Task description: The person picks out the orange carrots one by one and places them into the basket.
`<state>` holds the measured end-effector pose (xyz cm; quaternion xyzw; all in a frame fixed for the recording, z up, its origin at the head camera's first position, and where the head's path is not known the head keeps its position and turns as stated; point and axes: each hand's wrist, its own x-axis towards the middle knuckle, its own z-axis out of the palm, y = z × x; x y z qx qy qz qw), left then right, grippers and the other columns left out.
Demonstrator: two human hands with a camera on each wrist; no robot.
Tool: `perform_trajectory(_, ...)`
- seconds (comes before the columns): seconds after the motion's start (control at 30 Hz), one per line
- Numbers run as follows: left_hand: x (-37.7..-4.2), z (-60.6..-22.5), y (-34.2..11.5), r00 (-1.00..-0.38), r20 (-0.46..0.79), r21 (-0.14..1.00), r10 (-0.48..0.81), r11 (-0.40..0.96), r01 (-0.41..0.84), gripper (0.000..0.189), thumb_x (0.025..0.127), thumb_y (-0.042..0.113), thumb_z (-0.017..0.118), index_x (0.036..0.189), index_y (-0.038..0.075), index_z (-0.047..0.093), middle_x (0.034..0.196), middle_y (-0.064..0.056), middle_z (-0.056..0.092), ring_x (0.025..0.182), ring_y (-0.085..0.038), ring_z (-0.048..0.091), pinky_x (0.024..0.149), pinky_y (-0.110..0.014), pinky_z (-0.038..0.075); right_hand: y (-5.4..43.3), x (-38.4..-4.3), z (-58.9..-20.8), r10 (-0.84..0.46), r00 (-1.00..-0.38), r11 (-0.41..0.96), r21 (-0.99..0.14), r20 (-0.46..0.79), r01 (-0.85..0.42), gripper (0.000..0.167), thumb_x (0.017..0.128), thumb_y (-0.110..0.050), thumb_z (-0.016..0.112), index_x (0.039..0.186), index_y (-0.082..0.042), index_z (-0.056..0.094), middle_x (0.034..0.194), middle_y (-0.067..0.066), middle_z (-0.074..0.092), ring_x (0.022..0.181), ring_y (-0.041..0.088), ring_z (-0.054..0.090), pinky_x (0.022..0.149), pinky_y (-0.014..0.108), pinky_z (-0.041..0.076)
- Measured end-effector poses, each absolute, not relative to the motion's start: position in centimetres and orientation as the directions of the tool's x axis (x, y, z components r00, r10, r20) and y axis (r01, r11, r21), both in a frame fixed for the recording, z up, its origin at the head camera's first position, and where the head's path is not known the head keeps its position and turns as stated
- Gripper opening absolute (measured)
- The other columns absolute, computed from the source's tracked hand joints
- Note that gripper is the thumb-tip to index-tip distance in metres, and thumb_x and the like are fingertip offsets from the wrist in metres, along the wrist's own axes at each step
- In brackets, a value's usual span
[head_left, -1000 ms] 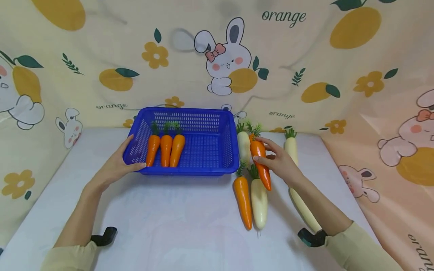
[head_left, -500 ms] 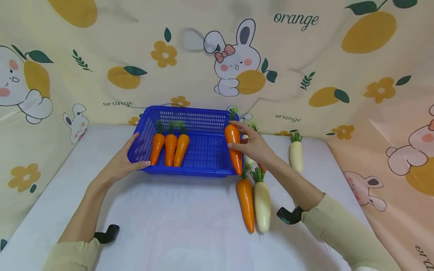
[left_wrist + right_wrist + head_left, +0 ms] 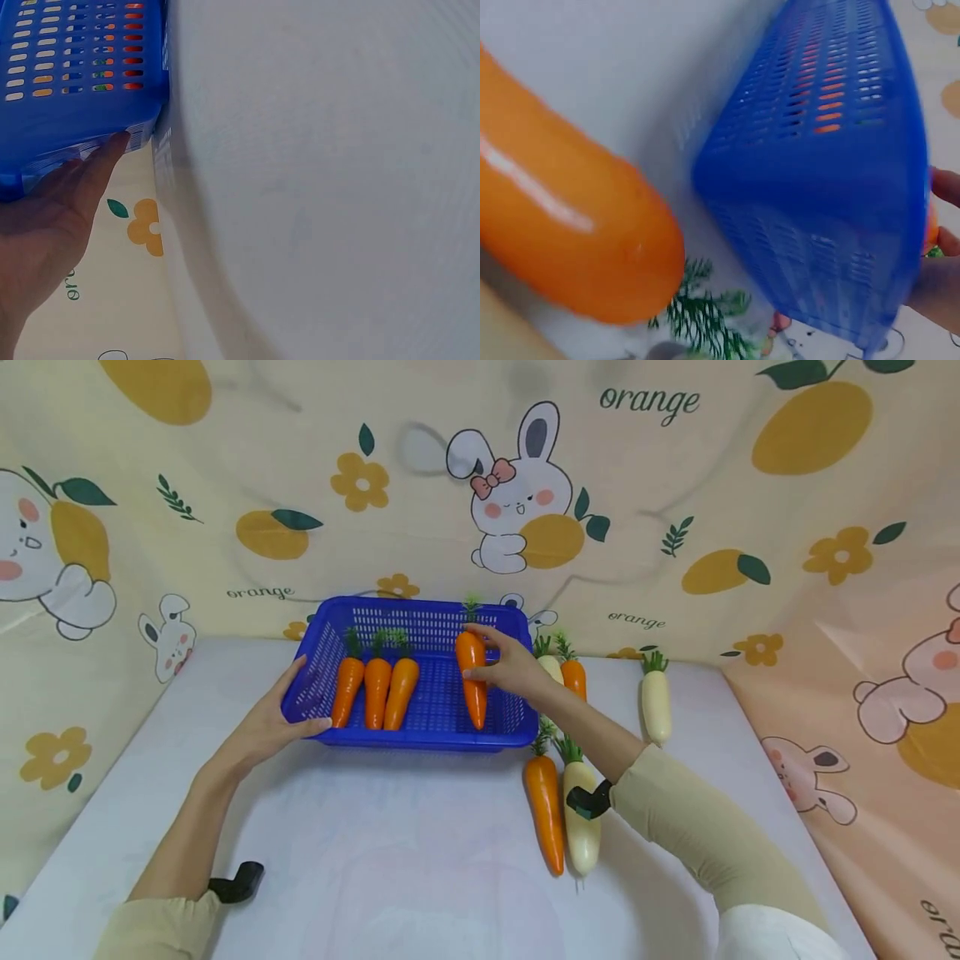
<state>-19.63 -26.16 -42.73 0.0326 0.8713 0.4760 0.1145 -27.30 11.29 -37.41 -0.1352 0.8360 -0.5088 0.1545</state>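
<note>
- At left, a person's left hand (image 3: 258,720) spreads wide around the near left corner of the basket (image 3: 435,739), thumb along the near rim, fingers against the left wall; it braces the corner and has hold of no carrot.
- Inside the basket's left half, three carrots (image 3: 377,689) lie side by side, leaves toward the far edge, tips toward the near one.
- Over the right half is the held carrot (image 3: 474,693), apart from the three, its long axis close to theirs: leaves at the far edge, tip toward the near edge. Whether it touches the basket floor cannot be told.
- The right hand (image 3: 513,668), much the nearer one, reaches across the basket's right edge and pinches the thick upper part, thumb and fingers parted only by it; the carrot lies left of the palm, crosswise to the grip.
- Just outside that edge are the back radish (image 3: 551,667) and back carrot (image 3: 573,677), partly hidden by the forearm.
- By the basket's near right corner, the front carrot (image 3: 544,810) and front radish (image 3: 587,847) lie together, tips toward the near edge of the table (image 3: 375,860).
- Toward the table's right edge, the far radish (image 3: 656,706) lies well apart.
</note>
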Motion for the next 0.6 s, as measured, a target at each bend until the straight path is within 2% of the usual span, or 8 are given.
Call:
perform_trajectory(0.23,-19.5,-42.6,-26.1,-0.973,-0.147,0.843,0.178,0.537,-0.029,0.109,0.088,0.037,0.074,0.158,0.035,-0.009,0.166,-0.017,-0.005,0.149,-0.046,0.001,0.113,-0.071,0.009,9.1,-28.7,-39.1,-0.41,-0.9,0.472,-0.878,-0.146,-0.072,0.076,0.088,-0.015,0.077,0.154,-0.023,0.039,0.147,0.017,0.045,0.099,0.028,0.063,0.083,0.04,0.059)
perform_trajectory(0.47,-19.3,-42.7,-26.2,-0.973,-0.149,0.838,0.177,0.545,-0.029,0.107,0.089,0.037,0.073,0.159,0.034,-0.008,0.166,-0.018,-0.003,0.149,-0.047,0.002,0.113,-0.072,0.008,6.4,-29.8,-40.5,-0.42,-0.898,0.583,-0.797,-0.13,-0.158,0.078,0.087,-0.021,0.078,0.154,-0.018,0.039,0.143,0.018,0.05,0.102,0.028,0.064,0.08,0.033,0.059)
perform_trajectory(0.6,-19.4,-42.6,-26.2,-0.972,-0.156,0.83,0.175,0.556,-0.033,0.107,0.089,0.038,0.073,0.159,0.036,-0.008,0.165,-0.018,-0.004,0.148,-0.048,0.001,0.111,-0.073,0.01,5.5,-30.2,-41.0,-0.421,-0.899,0.648,-0.733,-0.122,-0.205,0.078,0.087,-0.026,0.078,0.154,-0.017,0.039,0.143,0.015,0.052,0.117,0.029,0.057,0.095,0.038,0.052)
